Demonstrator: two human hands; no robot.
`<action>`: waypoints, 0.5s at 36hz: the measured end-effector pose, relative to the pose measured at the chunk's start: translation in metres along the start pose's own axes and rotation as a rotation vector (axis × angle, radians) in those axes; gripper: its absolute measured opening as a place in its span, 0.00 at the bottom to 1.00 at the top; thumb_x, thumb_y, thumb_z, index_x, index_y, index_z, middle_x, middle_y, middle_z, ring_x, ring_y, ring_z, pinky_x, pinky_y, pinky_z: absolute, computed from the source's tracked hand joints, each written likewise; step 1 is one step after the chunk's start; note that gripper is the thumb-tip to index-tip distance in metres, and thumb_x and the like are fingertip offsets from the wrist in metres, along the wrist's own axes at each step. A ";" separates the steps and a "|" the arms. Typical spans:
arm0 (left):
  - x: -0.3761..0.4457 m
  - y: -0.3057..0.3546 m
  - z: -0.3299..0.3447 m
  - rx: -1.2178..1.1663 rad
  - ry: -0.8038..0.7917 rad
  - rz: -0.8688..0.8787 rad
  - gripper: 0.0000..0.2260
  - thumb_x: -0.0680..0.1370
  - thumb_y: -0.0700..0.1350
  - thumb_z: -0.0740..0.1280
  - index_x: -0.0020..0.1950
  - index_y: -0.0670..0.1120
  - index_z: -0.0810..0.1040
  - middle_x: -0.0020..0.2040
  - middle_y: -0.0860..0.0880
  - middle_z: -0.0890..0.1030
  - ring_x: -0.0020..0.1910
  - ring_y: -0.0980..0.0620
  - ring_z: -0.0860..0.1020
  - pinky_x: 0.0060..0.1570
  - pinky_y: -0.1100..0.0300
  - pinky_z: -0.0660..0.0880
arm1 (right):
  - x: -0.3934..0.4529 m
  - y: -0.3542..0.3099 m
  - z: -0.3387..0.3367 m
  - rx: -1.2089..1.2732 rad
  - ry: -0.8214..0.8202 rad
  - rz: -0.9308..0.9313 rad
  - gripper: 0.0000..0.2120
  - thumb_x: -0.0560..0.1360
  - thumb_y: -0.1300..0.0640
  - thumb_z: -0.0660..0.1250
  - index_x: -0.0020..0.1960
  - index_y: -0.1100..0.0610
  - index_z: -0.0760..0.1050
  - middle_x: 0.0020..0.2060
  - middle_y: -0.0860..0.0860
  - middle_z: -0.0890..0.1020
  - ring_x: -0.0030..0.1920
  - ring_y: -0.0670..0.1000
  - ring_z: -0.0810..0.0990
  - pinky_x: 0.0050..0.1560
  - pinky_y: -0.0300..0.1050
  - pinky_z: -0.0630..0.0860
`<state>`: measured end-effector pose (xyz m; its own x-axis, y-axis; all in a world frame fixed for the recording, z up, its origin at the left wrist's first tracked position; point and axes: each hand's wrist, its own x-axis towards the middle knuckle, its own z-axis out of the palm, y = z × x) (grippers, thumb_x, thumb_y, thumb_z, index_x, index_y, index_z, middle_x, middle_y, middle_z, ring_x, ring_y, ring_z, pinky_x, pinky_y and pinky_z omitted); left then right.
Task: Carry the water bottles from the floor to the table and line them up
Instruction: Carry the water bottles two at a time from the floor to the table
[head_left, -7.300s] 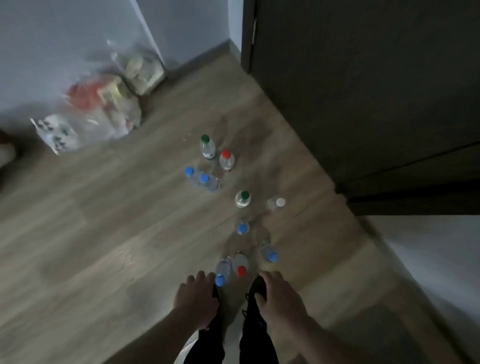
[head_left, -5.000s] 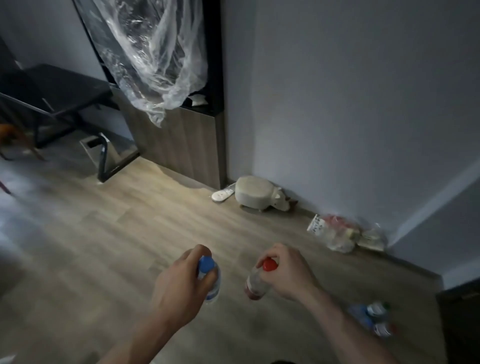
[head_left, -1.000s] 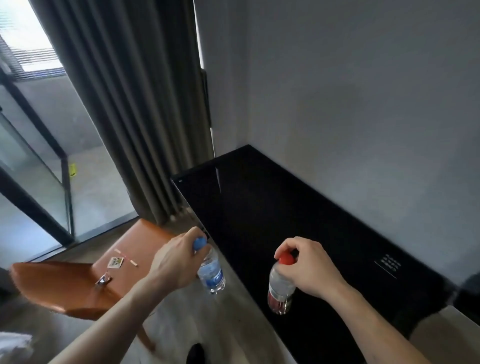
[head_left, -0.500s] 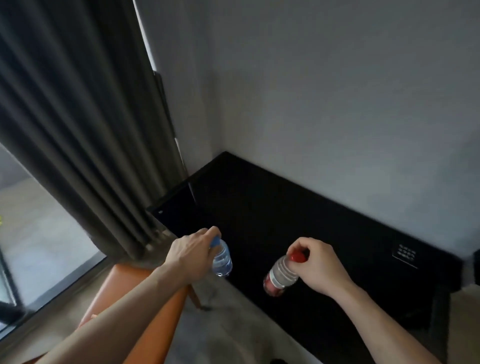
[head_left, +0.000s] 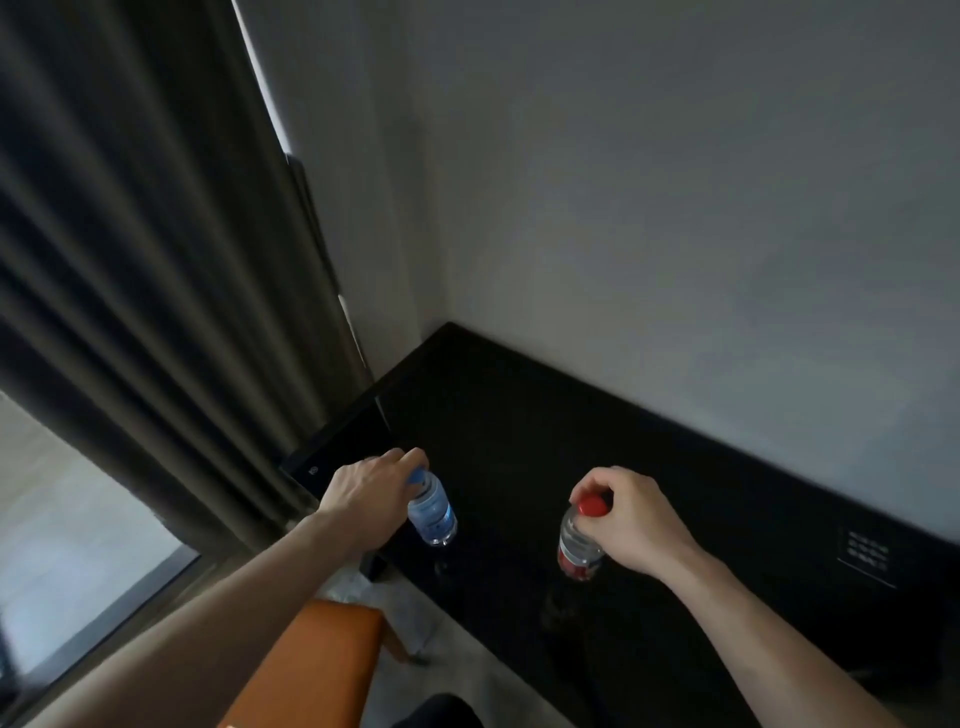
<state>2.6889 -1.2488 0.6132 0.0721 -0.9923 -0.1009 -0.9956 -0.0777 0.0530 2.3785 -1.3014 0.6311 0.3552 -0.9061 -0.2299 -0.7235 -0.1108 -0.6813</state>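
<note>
— What were the hands doing at the table (head_left: 519, 415)?

— Each held a bottle by the top. The left hand (head_left: 366, 491) was closed around the neck of the blue-capped bottle (head_left: 431, 512), fingers over the cap. The right hand (head_left: 631, 519) pinched the red-capped bottle (head_left: 579, 543) at its cap, fingers curled shut.

— Where were the bottles, relative to the table?

— Both hung over its black top. The blue-capped one was near the table's left end, tilted with its base swung toward the wall. The red-capped one was farther along to the right, closer to upright. They were well apart. Whether either base touched the tabletop, I could not tell.

— Anything else around the table?

— A dark curtain (head_left: 130, 260) hung just past its left end, and an orange chair (head_left: 311, 670) stood below its front edge.
</note>
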 end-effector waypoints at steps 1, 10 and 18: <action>0.007 -0.005 0.001 0.006 0.000 0.013 0.13 0.81 0.49 0.60 0.65 0.59 0.65 0.56 0.57 0.76 0.51 0.52 0.77 0.39 0.58 0.69 | 0.007 -0.002 0.001 0.005 0.008 0.004 0.10 0.74 0.58 0.74 0.46 0.44 0.79 0.49 0.42 0.79 0.47 0.42 0.80 0.41 0.34 0.75; 0.098 -0.052 -0.001 0.067 -0.047 0.127 0.14 0.80 0.47 0.61 0.65 0.57 0.66 0.53 0.56 0.75 0.53 0.52 0.73 0.40 0.59 0.67 | 0.079 -0.031 0.008 0.076 0.090 0.073 0.11 0.72 0.60 0.72 0.46 0.44 0.80 0.44 0.42 0.82 0.43 0.42 0.81 0.38 0.33 0.73; 0.193 -0.098 0.004 0.055 -0.117 0.251 0.18 0.79 0.45 0.63 0.67 0.55 0.65 0.57 0.53 0.73 0.56 0.50 0.71 0.47 0.56 0.74 | 0.158 -0.057 0.033 0.079 0.128 0.176 0.09 0.73 0.59 0.72 0.48 0.45 0.80 0.47 0.42 0.81 0.47 0.43 0.81 0.45 0.38 0.79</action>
<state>2.8002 -1.4321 0.5841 -0.1818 -0.9615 -0.2059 -0.9833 0.1780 0.0373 2.4955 -1.4245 0.6106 0.1454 -0.9537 -0.2634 -0.7175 0.0816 -0.6918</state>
